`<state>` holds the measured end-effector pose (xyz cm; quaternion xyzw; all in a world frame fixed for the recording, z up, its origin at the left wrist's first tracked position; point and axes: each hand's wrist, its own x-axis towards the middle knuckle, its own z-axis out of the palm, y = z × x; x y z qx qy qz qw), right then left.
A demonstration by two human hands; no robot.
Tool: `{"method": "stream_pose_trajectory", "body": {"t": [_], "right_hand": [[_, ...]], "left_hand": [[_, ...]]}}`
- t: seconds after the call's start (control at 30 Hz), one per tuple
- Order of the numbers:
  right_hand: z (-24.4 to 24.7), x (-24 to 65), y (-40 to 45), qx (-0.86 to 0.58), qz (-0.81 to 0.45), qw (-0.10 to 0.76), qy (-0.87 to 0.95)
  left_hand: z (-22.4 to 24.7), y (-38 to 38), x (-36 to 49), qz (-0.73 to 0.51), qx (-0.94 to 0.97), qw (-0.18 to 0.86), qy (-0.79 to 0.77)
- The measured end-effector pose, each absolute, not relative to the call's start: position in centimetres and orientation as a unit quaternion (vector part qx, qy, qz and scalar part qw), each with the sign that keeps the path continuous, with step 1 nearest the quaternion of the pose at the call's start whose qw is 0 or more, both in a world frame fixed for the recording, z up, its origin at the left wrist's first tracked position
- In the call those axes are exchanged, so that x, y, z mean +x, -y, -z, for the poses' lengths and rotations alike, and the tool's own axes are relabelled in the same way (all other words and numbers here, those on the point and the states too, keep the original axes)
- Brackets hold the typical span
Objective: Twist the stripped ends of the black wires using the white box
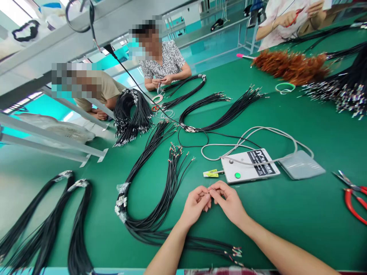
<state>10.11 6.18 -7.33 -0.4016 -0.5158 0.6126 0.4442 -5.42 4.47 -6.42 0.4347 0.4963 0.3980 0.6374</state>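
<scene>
My left hand (197, 204) and my right hand (226, 200) meet above the green table, fingertips pinched together. Whatever lies between them is hidden or too small to name. Just beyond the hands sits a white tester box (249, 166) with a green button and a yellow clip (211, 173) at its left side. A bundle of black cables (151, 219) curves to the left of my hands, bound at its bend. Its stripped wire ends point away from me and also come out near my forearms.
Red-handled scissors (351, 196) lie at the right. More black cable bundles (80, 214) rest at the left, with others farther back. A brown feather duster (292, 67) and coworkers line the far side. Metal shelf legs (57, 135) stand at the left.
</scene>
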Motion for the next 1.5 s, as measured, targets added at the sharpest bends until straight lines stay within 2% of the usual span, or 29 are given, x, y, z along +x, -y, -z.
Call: {"method": "stream_pose_trajectory", "body": {"t": [1.5], "right_hand": [[7.37,10.19,-6.39,-0.398,-0.636,0.427,0.505]], "left_hand": [[6.22,-4.62,-5.30,-0.386,0.429,0.648,-0.498]]}}
